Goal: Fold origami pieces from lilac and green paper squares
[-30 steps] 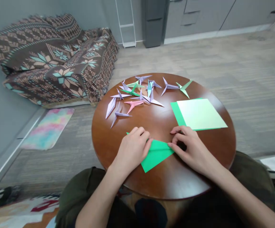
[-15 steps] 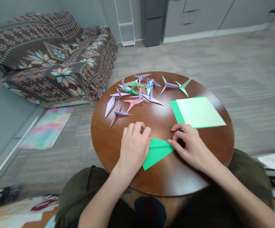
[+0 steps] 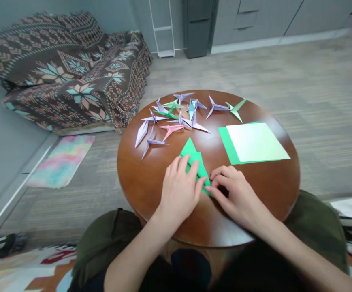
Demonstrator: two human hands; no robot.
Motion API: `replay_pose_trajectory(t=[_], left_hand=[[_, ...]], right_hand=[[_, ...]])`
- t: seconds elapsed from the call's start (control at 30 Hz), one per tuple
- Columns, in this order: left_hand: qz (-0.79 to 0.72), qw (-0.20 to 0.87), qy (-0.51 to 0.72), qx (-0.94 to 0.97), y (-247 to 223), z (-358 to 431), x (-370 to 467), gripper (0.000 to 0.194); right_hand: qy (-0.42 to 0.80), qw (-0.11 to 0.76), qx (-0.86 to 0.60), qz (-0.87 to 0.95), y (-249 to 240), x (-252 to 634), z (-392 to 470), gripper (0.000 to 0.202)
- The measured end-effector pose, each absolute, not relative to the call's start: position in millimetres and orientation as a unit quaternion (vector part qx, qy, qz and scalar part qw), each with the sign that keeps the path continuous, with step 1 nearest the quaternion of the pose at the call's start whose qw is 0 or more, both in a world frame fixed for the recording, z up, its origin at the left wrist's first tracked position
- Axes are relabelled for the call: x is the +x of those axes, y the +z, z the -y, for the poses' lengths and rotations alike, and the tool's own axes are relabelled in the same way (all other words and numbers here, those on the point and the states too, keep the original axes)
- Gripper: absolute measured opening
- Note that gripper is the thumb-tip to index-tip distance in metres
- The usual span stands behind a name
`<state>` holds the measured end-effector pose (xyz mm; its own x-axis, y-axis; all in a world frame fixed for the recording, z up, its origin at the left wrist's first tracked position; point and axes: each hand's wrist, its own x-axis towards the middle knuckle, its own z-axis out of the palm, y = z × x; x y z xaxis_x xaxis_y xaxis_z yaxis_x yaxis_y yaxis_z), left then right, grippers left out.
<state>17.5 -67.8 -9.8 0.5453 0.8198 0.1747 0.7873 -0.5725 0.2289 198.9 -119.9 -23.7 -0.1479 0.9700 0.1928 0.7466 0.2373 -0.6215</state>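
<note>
A partly folded sheet of green origami paper point(image 3: 190, 147) lies on the round brown table point(image 3: 147, 178) in front of me, its pointed end facing away. My left hand point(image 3: 179, 188) grips it from the left, fingers bent over the folded layers and thumb near the lower right corner. At that same corner, my right hand point(image 3: 235, 194) pinches the paper between thumb and fingers. Part of the sheet is hidden under my left hand. Beyond it stand several folded paper cranes, among them a pink crane point(image 3: 171, 129) and a purple crane point(image 3: 152, 142).
A pale green sheet point(image 3: 257, 142) rests on darker green paper point(image 3: 228, 146) at the table's right. A light green crane point(image 3: 236, 109) sits near the back edge. Past the table are a sofa with a patterned cover point(image 3: 84, 81) and a pastel mat point(image 3: 62, 162).
The green paper has been turned so its point faces away, and a folded flap now shows on top. My left hand has shifted right over it; my right hand moved slightly left.
</note>
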Motion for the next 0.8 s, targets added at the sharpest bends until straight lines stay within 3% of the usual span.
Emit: replay_pose_trajectory(t=[0.2, 0.47, 0.8], left_hand=[[-0.439, 0.104, 0.114, 0.885, -11.7, 61.7, 9.1, 0.053], [-0.307, 0.155, 0.085, 0.935, -2.8, 50.7, -5.4, 0.065], [-0.37, 0.109, 0.08, 0.919, -12.5, 62.7, 10.2, 0.075]], right_hand=[[0.241, 0.332, -0.534, 0.739, -18.5, 210.5, 116.9, 0.019], [0.189, 0.355, -0.547, 0.734, -22.5, 228.8, 112.2, 0.013], [0.145, 0.27, -0.552, 0.775, -25.3, 223.2, 108.1, 0.036]])
